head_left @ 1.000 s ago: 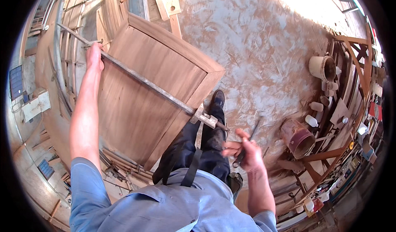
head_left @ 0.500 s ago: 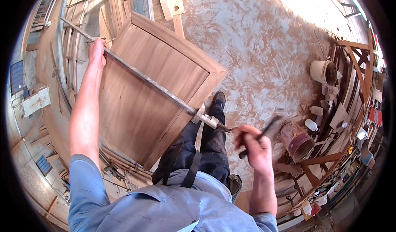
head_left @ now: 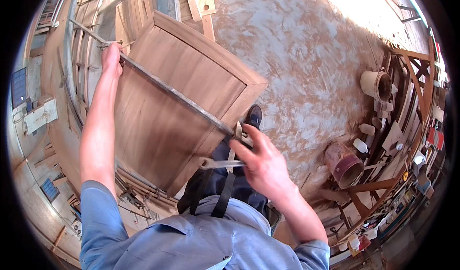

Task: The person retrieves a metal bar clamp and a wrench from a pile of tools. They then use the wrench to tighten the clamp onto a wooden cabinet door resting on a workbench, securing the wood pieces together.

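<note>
A brown wooden panel door (head_left: pixel 172 97) with a raised frame lies tilted before me. Across its face runs a long metal bar clamp (head_left: pixel 175 93). My left hand (head_left: pixel 112 59) is closed round the clamp near its far left jaw, at the panel's edge. At the near right end, my right hand (head_left: pixel 266 167) holds a metal wrench (head_left: pixel 215 164) across its palm, the wrench's head sticking out to the left. The thumb and forefinger of that hand reach to the clamp's screw end, which they largely hide.
Wood pieces (head_left: pixel 201 1) and a grey metal beam (head_left: pixel 167 1) lie beyond the panel. More clamps and bars stand at left. On the right are a white bucket (head_left: pixel 376 85), a rusty bucket (head_left: pixel 347 169), plastic bottles (head_left: pixel 361 145) and a wooden rack (head_left: pixel 412 73). My shoe (head_left: pixel 254 116) is beside the panel.
My right hand has moved left to the clamp's screw end, and the wrench has swung round to point left. My left hand stays on the clamp; the panel has barely shifted.
</note>
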Available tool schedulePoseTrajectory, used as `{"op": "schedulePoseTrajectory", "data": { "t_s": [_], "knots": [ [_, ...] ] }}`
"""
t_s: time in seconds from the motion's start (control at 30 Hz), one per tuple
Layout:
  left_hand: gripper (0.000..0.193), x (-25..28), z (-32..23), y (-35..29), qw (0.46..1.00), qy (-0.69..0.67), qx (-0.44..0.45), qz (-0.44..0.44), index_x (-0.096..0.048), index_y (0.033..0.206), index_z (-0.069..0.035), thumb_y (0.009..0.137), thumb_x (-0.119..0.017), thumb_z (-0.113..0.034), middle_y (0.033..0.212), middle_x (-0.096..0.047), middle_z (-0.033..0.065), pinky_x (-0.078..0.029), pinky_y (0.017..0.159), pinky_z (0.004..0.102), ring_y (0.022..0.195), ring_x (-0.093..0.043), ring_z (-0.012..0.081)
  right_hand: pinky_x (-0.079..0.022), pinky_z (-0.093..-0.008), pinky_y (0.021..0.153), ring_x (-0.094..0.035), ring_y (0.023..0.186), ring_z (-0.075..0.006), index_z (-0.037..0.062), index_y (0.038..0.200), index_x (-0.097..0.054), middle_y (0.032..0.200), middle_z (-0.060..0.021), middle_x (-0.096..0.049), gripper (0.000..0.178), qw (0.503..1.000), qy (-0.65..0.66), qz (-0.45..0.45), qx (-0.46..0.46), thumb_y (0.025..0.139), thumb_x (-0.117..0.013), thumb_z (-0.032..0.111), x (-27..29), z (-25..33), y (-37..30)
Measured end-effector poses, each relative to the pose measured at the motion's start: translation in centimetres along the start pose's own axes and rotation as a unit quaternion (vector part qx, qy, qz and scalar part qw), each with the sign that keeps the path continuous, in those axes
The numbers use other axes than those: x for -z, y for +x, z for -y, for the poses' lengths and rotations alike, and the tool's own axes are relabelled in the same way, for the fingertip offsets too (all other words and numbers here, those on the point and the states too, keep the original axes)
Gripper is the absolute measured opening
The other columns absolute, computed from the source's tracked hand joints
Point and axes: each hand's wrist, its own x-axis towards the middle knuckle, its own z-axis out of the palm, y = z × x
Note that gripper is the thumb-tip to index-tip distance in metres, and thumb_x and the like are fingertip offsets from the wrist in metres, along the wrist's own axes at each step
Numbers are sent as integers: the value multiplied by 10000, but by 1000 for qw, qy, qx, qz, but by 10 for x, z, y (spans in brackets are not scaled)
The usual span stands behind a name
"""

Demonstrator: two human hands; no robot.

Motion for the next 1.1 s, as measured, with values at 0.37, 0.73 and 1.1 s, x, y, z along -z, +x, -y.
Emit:
{"op": "schedulePoseTrajectory", "data": {
  "t_s": [0.37, 0.73, 1.1],
  "knots": [
    [173, -2, -7, -8, 1000, 28, -2, -4, -535, 687, -86, 827, -496, -179, 607, -515, 37, -367, 448, 335, 519, -497, 158, -609, -390, 729, -519, 1205, -272, 30, 1461, -290, 1342, -177, -470, 466, 842, 481, -149, -196, 1032, -387, 184, -82, -59, -76],
    [358, 41, -12, -18, 996, 92, 18, 9, -558, 1100, -56, 899, -630, -344, 871, -598, 53, -514, 588, 294, 667, -591, 126, -583, -378, 707, -675, 735, -253, -5, 1086, -469, 829, -152, -650, 198, 737, 579, -183, -295, 1035, -388, 169, -103, -60, -51],
    [369, 45, -16, -19, 995, -30, -67, 71, -528, 1265, -16, 902, -587, -40, 909, -624, 44, -533, 632, 244, 748, -602, 94, -576, -361, 680, -676, 706, -257, 5, 1094, -475, 818, -161, -662, 185, 751, 574, -170, -279, 1033, -399, 162, -107, -69, -56]
  ]
}}
